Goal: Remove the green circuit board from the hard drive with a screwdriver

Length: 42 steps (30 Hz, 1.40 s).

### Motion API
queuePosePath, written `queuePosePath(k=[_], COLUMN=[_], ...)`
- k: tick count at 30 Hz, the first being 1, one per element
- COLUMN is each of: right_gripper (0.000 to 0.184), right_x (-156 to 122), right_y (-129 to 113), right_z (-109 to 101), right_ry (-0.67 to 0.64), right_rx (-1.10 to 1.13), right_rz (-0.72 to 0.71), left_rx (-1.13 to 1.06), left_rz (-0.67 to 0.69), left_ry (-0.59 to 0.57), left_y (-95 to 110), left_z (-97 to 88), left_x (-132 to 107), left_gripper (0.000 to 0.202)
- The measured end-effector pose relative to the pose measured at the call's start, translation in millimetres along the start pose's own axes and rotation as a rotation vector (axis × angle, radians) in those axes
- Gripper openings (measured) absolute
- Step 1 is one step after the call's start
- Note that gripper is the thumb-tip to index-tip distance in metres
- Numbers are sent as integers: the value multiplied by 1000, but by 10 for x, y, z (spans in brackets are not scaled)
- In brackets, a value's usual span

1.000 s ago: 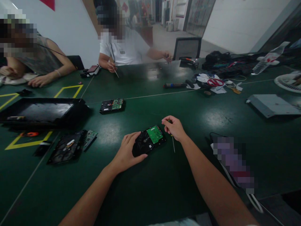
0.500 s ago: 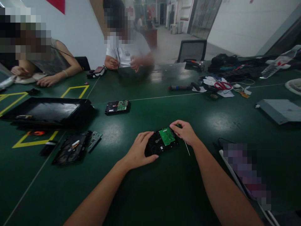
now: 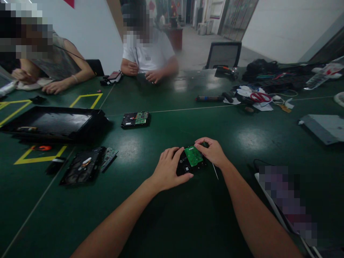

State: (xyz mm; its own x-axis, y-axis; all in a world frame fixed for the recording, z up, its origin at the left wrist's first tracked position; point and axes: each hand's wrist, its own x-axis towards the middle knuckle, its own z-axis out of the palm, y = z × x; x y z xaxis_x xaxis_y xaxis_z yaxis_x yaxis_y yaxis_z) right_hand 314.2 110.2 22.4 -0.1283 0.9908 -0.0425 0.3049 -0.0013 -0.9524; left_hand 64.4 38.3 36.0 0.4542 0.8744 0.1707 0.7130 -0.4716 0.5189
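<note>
A black hard drive (image 3: pixel 191 162) with a green circuit board on top lies on the green table in front of me. My left hand (image 3: pixel 168 172) grips its near left end, fingers curled over the casing. My right hand (image 3: pixel 212 152) is closed on a thin screwdriver (image 3: pixel 215 171), whose shaft points down toward me past the palm. The fingertips of this hand rest on the drive's far right corner, next to the green board.
A second hard drive (image 3: pixel 135 119) lies farther back on the table (image 3: pixel 172 211). An opened drive (image 3: pixel 83 167) and a black tray (image 3: pixel 52 123) sit at left. Red scissors (image 3: pixel 260 97), cables and tools are at back right. Two people sit across the table.
My left hand has slid farther over the drive, covering more of it. My right hand has moved left with the screwdriver onto the drive's corner. The person opposite has drawn both hands together.
</note>
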Motion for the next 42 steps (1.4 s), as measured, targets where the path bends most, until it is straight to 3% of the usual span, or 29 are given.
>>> queuePosePath(k=[7, 20, 36, 42], right_gripper=[35, 19, 9, 20], right_x=[-14, 38, 45, 27], right_y=[-6, 76, 52, 57], right_z=[-12, -31, -41, -41], right_ry=[-5, -4, -66, -39], right_rx=[47, -152, -236, -190], right_rz=[70, -100, -167, -39], left_rx=[30, 37, 38, 31], left_rz=[31, 67, 67, 67], left_ry=[16, 4, -24, -18], left_y=[80, 15, -3, -25], left_z=[91, 66, 55, 74], left_x=[106, 72, 62, 60], left_gripper=[84, 80, 81, 82])
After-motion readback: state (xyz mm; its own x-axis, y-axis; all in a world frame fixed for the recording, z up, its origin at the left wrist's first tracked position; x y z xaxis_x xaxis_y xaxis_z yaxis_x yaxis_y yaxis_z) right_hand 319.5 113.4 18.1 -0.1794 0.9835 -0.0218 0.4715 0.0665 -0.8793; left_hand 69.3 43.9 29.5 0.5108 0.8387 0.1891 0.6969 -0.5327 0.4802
